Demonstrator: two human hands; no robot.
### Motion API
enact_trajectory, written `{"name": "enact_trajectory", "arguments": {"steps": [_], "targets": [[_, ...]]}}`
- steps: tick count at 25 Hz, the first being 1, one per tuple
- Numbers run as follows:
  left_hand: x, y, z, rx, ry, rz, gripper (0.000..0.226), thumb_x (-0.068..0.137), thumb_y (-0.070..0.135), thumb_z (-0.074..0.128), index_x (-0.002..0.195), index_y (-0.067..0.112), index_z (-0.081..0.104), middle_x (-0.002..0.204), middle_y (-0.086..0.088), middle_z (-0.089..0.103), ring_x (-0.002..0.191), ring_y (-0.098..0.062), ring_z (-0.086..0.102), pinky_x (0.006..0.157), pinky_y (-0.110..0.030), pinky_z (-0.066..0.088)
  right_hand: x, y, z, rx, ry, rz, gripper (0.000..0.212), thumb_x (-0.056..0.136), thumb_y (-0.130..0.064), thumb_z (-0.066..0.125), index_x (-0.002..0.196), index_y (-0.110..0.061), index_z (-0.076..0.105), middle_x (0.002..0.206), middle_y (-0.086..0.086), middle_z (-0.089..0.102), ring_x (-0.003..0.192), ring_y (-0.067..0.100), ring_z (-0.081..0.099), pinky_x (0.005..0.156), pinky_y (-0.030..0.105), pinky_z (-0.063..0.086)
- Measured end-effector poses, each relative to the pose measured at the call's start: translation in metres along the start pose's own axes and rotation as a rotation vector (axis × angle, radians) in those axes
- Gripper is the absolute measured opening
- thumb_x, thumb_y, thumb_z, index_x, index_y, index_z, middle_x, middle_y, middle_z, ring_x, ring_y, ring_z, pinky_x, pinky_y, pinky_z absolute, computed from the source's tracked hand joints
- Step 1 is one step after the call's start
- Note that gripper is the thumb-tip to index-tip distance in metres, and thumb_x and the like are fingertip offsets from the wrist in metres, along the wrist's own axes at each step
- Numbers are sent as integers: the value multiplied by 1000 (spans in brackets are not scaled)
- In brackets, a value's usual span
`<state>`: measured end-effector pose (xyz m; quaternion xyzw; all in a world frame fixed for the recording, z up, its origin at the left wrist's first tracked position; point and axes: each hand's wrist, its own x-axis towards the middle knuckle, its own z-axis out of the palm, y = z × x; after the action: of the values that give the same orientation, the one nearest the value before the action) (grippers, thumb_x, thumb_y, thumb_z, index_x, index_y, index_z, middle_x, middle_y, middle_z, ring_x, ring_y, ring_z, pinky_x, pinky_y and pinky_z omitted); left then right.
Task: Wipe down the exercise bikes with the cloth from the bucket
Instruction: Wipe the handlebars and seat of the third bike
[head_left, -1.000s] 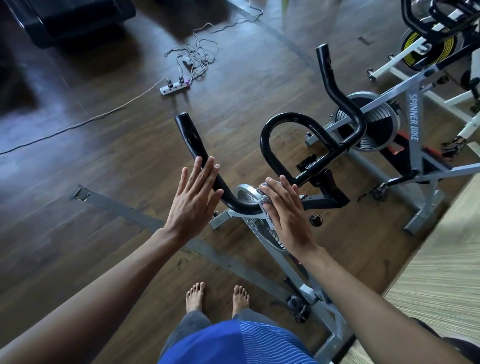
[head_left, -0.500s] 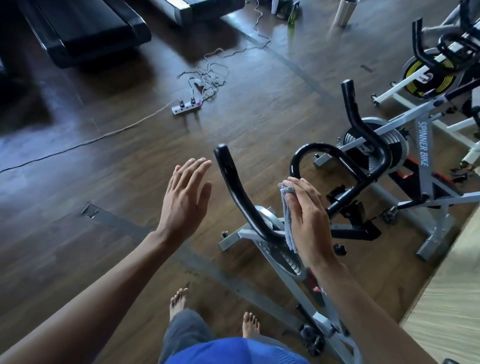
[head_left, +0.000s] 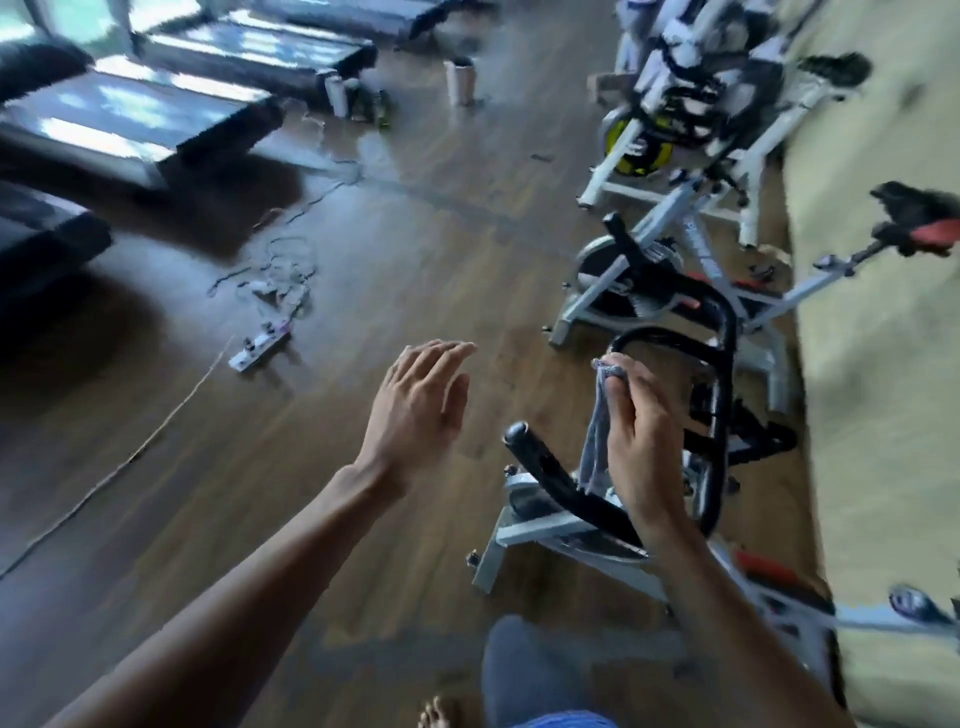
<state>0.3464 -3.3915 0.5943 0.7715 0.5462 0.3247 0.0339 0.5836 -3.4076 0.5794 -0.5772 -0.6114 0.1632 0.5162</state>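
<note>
On the floor at far left, the power strip (head_left: 260, 353) lies among loose cable. The left hand (head_left: 421, 410), resting on the handlebar (head_left: 550, 478) a second ago, now floats beside it, fingers straight and slightly apart. The cloth (head_left: 595, 441) has lifted off the bar and hangs from the right hand (head_left: 644, 447), fingers pinched on its top edge. The view has swung toward the next bike (head_left: 623, 291), so this bar's wipe looks finished.
</note>
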Motion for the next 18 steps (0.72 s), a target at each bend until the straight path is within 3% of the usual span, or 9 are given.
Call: {"name": "enact_trajectory", "arguments": {"steps": [2, 5, 8, 11, 13, 18], "targets": [[29, -3, 13, -58, -46, 100, 34, 97, 19, 49, 127, 11, 62, 126, -5, 66, 119, -26, 58, 104, -44, 45, -5, -1, 3, -60, 116, 91, 37, 103, -28, 44, 119, -2, 66, 123, 6, 66, 119, 14, 57, 105, 13, 37], [71, 1, 48, -166, -140, 276, 32, 96, 16, 51, 125, 11, 63, 125, -3, 66, 118, -24, 57, 102, -44, 45, -11, 9, 8, -129, 314, 226, 43, 102, -34, 40, 121, -5, 66, 124, 5, 66, 122, 19, 58, 107, 27, 42], [106, 17, 92, -265, -224, 479, 29, 96, 11, 54, 122, 9, 65, 123, -3, 67, 116, -23, 58, 101, -39, 45, -18, 21, 9, -159, 507, 450, 49, 102, -45, 37, 126, -12, 65, 128, -1, 64, 122, 12, 56, 105, 32, 43], [134, 42, 139, -390, -395, 671, 30, 97, 14, 52, 123, 8, 65, 122, -4, 67, 115, -23, 59, 102, -41, 45, -23, 29, 12, -218, 794, 628, 39, 105, -35, 43, 127, -12, 64, 128, 1, 64, 120, 14, 58, 103, 37, 47], [134, 50, 149, -384, -422, 721, 31, 97, 16, 48, 124, 8, 64, 121, -4, 67, 113, -24, 59, 102, -42, 45, -25, 22, 18, -248, 810, 633, 36, 105, -30, 44, 128, -9, 64, 129, 3, 64, 121, 17, 58, 103, 36, 47], [143, 80, 196, -482, -672, 924, 33, 101, 23, 42, 124, 13, 63, 126, -2, 65, 119, -23, 57, 104, -44, 42, -15, 11, 25, -420, 1029, 831, 33, 105, -24, 47, 129, -9, 63, 131, 2, 62, 125, 16, 53, 105, 25, 39]]}}
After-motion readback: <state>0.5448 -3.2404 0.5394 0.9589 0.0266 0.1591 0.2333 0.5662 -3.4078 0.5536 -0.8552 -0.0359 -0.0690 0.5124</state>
